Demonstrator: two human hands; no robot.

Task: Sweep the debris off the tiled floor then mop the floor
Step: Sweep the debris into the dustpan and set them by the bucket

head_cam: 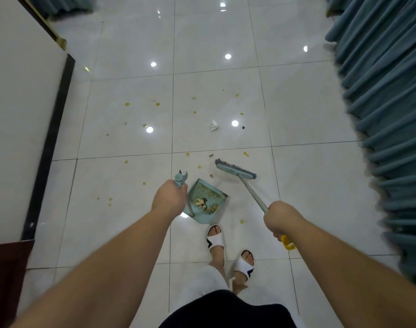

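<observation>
A: While I watch through the head camera, where are the hands?

B: I see the left hand (169,197) curled round the upright handle of the pale teal plastic dustpan (207,200), which sits tilted on the glossy white tiled floor (131,95). The right hand (279,217) grips the grey metal pole of the teal-headed broom (235,172), near the pole's yellow end cap.

A: And the debris?

B: I count brown and tan scraps already lying inside the dustpan. Beyond the dustpan, small yellow-brown crumbs (157,104) are scattered widely over the tiles, and a crumpled white paper scrap (214,125) lies farther out, well apart from the pan. The broom head hangs just beyond and to the right of the dustpan's mouth; I cannot tell whether its bristles touch the floor.

A: Anything else?

B: Just behind the dustpan stand two feet in white slide sandals (216,240). Far right of it hang pleated teal fabric curtains (391,102); far left is a white wall with a dark baseboard (48,147).
</observation>
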